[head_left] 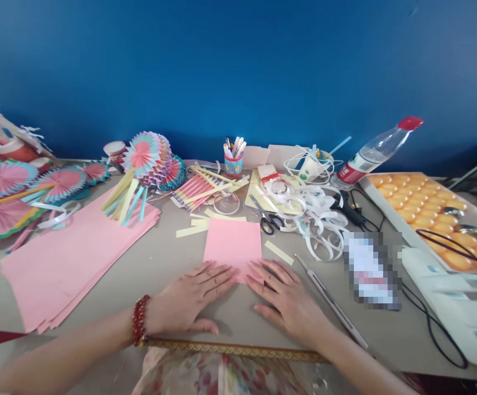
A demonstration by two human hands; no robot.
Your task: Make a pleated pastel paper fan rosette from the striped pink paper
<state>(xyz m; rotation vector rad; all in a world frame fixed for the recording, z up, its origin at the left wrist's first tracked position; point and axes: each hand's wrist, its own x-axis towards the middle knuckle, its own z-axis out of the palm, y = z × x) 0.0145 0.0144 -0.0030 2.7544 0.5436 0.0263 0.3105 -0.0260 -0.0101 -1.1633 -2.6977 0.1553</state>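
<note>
A pink paper sheet (233,241), nearly square, lies flat on the grey table in front of me. My left hand (192,291) rests with its fingers stretched over the sheet's near left corner. Over the near right corner lies my right hand (285,291), fingers spread and flat. Both hands press on the paper without grasping it. Pale yellow paper strips (192,231) lie by the sheet's far left edge. Black-handled scissors (268,219) lie beyond its right corner, and a craft knife (331,302) lies right of my right hand.
A stack of large pink sheets (77,258) covers the left side, with folded paper rosettes (143,156) behind. Curled white strips (324,219) lie at the right. A tilted plastic bottle (370,156), an orange-filled tray (423,214) and a white device with cables (452,302) stand further right.
</note>
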